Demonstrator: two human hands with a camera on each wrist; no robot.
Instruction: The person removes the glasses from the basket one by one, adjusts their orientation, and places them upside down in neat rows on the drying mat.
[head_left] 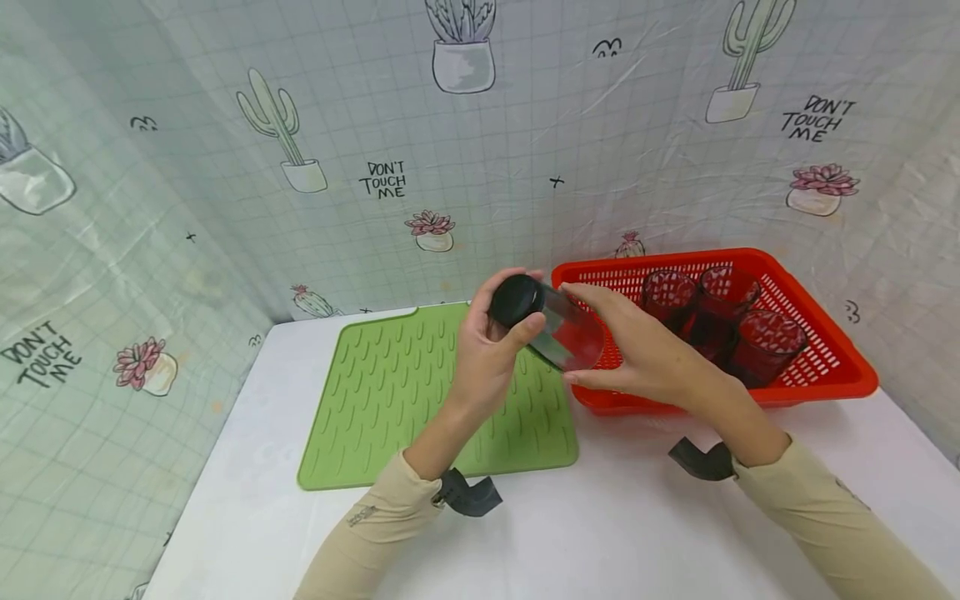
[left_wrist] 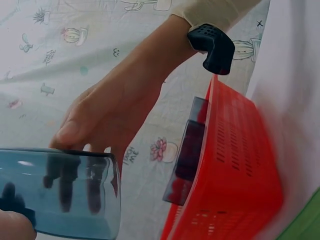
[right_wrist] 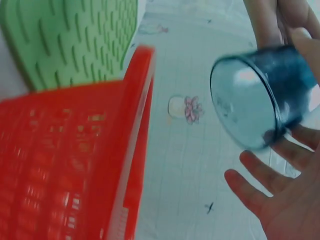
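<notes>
A dark-tinted drinking glass (head_left: 564,329) is held tilted in the air over the right side of the green mat (head_left: 390,392). Its thick dark base faces left and its mouth points toward the right. My left hand (head_left: 487,342) grips the base end, thumb across the near side. Around the mouth end, my right hand (head_left: 637,346) spreads its thumb and fairly straight fingers; in the right wrist view its fingers (right_wrist: 257,175) fan out beside the glass (right_wrist: 245,100). Whether every right fingertip touches the glass, I cannot tell.
A red perforated plastic basket (head_left: 847,375) stands on the right of the white table (head_left: 600,517), holding several dark-tinted glasses (head_left: 765,346). The ribbed green mat lies to its left. Behind hangs a cactus-print curtain (head_left: 510,142).
</notes>
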